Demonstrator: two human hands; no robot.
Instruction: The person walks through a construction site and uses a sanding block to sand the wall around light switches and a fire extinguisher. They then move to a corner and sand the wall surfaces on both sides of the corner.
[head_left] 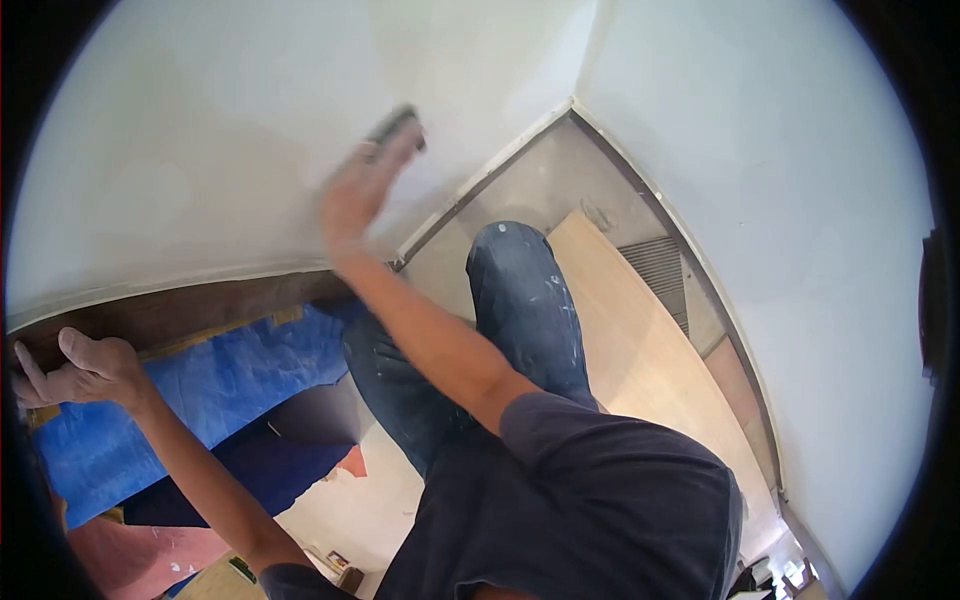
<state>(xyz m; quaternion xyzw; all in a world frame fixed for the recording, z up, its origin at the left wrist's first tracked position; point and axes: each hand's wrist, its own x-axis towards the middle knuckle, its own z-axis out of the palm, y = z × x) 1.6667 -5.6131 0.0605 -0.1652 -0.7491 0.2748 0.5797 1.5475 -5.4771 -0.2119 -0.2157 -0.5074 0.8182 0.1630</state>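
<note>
My right hand (360, 195) is raised against the white wall on the left and smeared by motion. It is closed on a dark, flat block (398, 128) that looks like a sanding block, pressed to or very near the wall. Blur hides the block's details. At the far left, my left hand (85, 370) rests on the brown wooden board (200, 308) at the foot of that wall, thumb and fingers apart. Pale dust coats its fingers. The white wall (250, 120) shows faint beige patches.
Blue sheeting (240, 365) hangs below the board, over an opening to a lower level. My bent knees in paint-spotted jeans (525, 300) are beneath me. A light wooden panel (640, 340) lies on the right, beside a ridged grey patch (655, 275). Another wall (790, 200) meets at the corner.
</note>
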